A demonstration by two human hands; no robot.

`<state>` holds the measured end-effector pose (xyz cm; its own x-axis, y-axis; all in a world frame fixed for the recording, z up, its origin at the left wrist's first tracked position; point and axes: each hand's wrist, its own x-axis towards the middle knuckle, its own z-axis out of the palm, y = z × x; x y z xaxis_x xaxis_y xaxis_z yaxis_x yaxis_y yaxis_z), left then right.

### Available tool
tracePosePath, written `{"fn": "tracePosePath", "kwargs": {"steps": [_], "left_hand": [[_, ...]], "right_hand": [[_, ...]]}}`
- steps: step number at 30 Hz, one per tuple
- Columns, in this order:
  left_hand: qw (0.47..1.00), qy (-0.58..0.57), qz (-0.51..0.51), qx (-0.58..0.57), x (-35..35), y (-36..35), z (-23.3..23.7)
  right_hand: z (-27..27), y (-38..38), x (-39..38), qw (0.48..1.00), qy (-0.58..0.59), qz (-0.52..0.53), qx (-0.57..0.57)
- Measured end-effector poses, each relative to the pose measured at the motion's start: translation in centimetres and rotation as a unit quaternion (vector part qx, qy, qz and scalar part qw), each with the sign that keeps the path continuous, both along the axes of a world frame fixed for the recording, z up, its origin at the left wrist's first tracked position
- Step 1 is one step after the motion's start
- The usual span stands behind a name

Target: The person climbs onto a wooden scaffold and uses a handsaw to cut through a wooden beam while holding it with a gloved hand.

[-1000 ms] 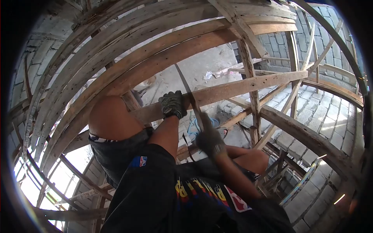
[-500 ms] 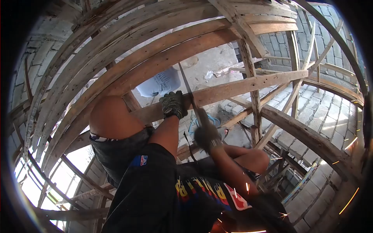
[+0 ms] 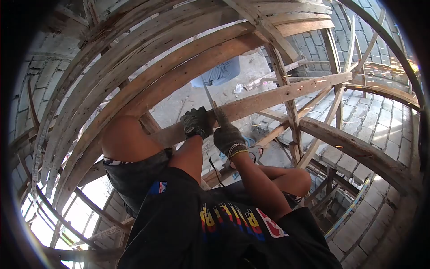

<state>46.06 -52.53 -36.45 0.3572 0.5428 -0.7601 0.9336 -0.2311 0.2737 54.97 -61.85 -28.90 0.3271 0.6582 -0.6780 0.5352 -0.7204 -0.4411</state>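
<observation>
My left hand (image 3: 197, 123), in a dark patterned work glove, is wrapped round a long wooden beam (image 3: 277, 95) that runs across in front of me. Just right of it, my right hand (image 3: 227, 138), also gloved, is closed on the handle of a handsaw (image 3: 208, 93). The narrow saw blade points up and away past the beam's far side. Where the blade meets the wood is partly hidden by the handle and glove. A bracelet circles my right wrist.
Curved stacked planks (image 3: 188, 67) arch over the far left side. A slanting timber post (image 3: 283, 85) crosses the beam at right. Below is a concrete floor, with light blue printed cloth, seemingly a person's shirt (image 3: 221, 72). Sparks (image 3: 387, 69) fly at far right, near a block wall (image 3: 371, 130).
My right hand and the saw have moved up and forward toward the beam. The light blue shirt below has shifted away and right. Sparks near my lap are gone; more show at far right.
</observation>
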Motion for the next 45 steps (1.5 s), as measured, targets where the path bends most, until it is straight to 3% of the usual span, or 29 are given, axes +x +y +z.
{"fn": "tracePosePath", "kwargs": {"steps": [4, 6, 8, 11, 13, 15, 22, 23, 24, 25, 28, 29, 31, 33, 36, 38, 40, 43, 44, 45], "left_hand": [[0.999, -0.025, 0.000, 0.046, -0.1, -0.3, 1.0], [0.998, -0.031, -0.035, 0.028, -0.3, 0.2, 1.9], [0.999, -0.032, -0.016, 0.024, -0.5, -0.1, -0.4], [0.999, -0.035, -0.020, 0.020, -0.5, -0.3, -0.6], [0.999, -0.035, -0.026, 0.024, -0.7, 0.4, 0.2], [0.998, -0.036, -0.036, 0.023, -0.8, 0.1, 0.5], [0.998, -0.033, -0.026, 0.039, -0.6, -0.6, -0.8], [0.999, -0.033, -0.024, 0.027, -0.6, -0.3, -1.0], [0.999, -0.034, -0.022, 0.013, -0.7, -0.3, -1.1], [0.999, -0.028, -0.015, 0.024, -0.6, -0.2, -1.9], [0.998, -0.028, -0.037, 0.030, -0.3, -0.9, -1.9], [0.998, -0.033, -0.039, 0.029, -0.5, -0.2, -0.8], [0.998, -0.045, -0.030, 0.033, -1.0, -0.3, -0.7], [0.999, -0.031, -0.023, 0.021, -1.0, -0.5, -0.6], [0.999, -0.031, -0.023, 0.020, -0.5, 0.1, -0.8], [0.999, -0.029, -0.012, 0.019, -0.7, -0.1, 0.0], [0.999, -0.035, 0.004, 0.028, -0.4, -0.4, -1.4], [0.999, -0.035, -0.015, 0.013, -1.2, -1.5, -0.7], [0.999, -0.038, -0.009, 0.021, -0.8, -0.1, -0.2], [0.998, -0.042, -0.020, 0.035, -0.9, -0.3, -0.6]], "right_hand": [[-1.1, 0.1, 0.2, 0.987, -0.051, 0.044, 0.146], [-1.1, 0.8, 0.0, 0.991, -0.048, 0.055, 0.111], [-0.5, 1.9, -0.1, 0.994, -0.047, 0.062, 0.077], [-1.4, 1.1, 0.2, 0.990, -0.045, 0.058, 0.125], [4.8, -1.4, -0.6, 0.995, -0.041, 0.065, -0.059], [11.5, -7.6, -1.6, 0.994, -0.053, 0.093, 0.020], [0.6, -14.4, 2.4, 0.979, 0.131, 0.157, 0.028], [1.8, -8.1, -0.6, 0.984, -0.097, 0.116, 0.094], [-2.5, -4.5, 0.5, 0.986, -0.123, 0.102, 0.056], [-4.4, -1.2, 0.8, 0.985, -0.109, 0.093, 0.096], [-2.1, -3.1, -0.3, 0.992, -0.092, 0.076, 0.039], [0.3, -4.5, -0.8, 0.992, -0.090, 0.087, -0.001], [9.6, -9.5, -1.7, 0.993, -0.054, 0.080, 0.066], [13.0, -11.8, -1.7, 0.994, -0.047, 0.101, 0.015], [10.3, -8.8, -0.4, 0.995, -0.035, 0.092, 0.021], [-0.2, -5.5, 0.5, 0.971, -0.140, 0.160, 0.106], [-3.1, 1.1, 0.7, 0.986, -0.080, 0.067, 0.128], [-0.5, -1.6, 0.8, 0.994, -0.062, 0.082, 0.046], [3.3, -3.4, 0.3, 0.997, -0.031, 0.063, -0.033], [6.3, -5.8, -0.4, 0.996, -0.060, 0.063, 0.010]]}}
